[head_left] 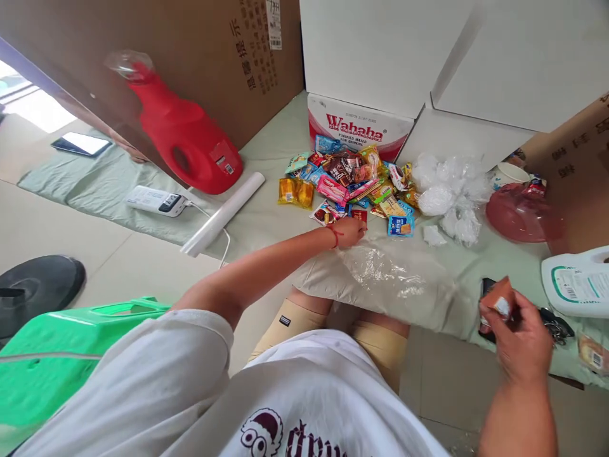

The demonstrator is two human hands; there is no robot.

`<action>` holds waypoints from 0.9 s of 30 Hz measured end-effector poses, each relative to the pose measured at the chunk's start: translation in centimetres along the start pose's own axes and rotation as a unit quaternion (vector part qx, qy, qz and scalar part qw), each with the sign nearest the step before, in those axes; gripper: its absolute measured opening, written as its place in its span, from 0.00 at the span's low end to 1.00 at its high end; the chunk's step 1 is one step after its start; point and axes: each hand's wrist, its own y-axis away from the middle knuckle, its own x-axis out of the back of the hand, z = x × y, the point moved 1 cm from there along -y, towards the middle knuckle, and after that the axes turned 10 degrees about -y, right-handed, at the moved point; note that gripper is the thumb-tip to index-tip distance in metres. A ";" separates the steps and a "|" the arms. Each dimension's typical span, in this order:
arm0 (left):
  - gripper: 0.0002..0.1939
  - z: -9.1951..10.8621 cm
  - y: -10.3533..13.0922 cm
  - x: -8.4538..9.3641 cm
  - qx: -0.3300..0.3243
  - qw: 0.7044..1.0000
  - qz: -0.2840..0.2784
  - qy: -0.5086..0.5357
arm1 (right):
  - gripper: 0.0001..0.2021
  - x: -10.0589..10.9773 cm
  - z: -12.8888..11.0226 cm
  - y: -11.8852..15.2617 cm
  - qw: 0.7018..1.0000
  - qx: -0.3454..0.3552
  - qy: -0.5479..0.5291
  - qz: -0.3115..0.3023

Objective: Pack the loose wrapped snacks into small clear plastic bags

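My left hand (349, 231) reaches to the front edge of a pile of wrapped snacks (349, 171). Its fingers are closed beside a dark red packet (359, 216); what they grip, if anything, is hidden. Just below it, a sheet of clear plastic film (380, 270) lies on the pale green cloth (266, 235). Off to the right, my right hand (523, 336) is closed around a small orange-brown packet (499, 299) with a whitish patch, above a dark flat object (486, 327). Several film-wrapped bundles (451, 190) sit right of the snacks.
A red jug (190, 139), a white roll (223, 212) and a power bank (157, 200) with cable lie left. Cartons (361, 127) stand behind. A reddish translucent bowl (523, 212), a paper cup (511, 174) and a white bottle (578, 282) are right. A green stool (71, 355) stands lower left.
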 end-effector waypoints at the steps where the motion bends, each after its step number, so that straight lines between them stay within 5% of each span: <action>1: 0.15 -0.3 -0.6 -0.9 -0.002 1.000 0.005 -0.010 | 0.36 0.2 -1.3 0.5 0.999 0.009 -0.042 -0.002; 5: 0.18 -1.2 -0.7 -3.2 -0.011 0.999 0.022 -0.035 | 0.29 -1.3 -6.9 0.1 0.984 0.083 -0.123 -0.101; 9: 0.19 -1.4 0.3 -3.7 -0.002 0.998 0.043 -0.039 | 0.27 -3.4 -11.4 -2.4 0.959 0.186 -0.123 -0.174; 12: 0.20 -1.8 0.7 -3.8 0.031 0.997 0.061 -0.036 | 0.25 -5.7 -12.6 -2.9 0.898 0.256 -0.017 -0.357; 14: 0.20 -2.2 0.7 -4.0 0.055 0.995 0.071 -0.033 | 0.24 -7.7 -11.4 -2.1 0.816 0.259 0.092 -0.508; 16: 0.20 -2.6 0.6 -4.4 0.076 0.994 0.077 -0.030 | 0.24 -9.6 -8.6 -0.8 0.755 0.250 0.176 -0.580; 19: 0.21 -3.1 0.4 -5.0 0.106 0.990 0.084 -0.025 | 0.20 -11.0 -3.3 1.5 0.751 0.227 0.252 -0.567; 22: 0.21 -3.2 0.3 -5.6 0.138 0.986 0.093 -0.024 | 0.18 -10.0 0.1 4.4 0.764 0.190 0.247 -0.565; 27: 0.21 -2.5 0.4 -6.3 0.170 0.980 0.106 -0.019 | 0.27 -7.0 -1.3 8.3 0.752 0.089 0.145 -0.637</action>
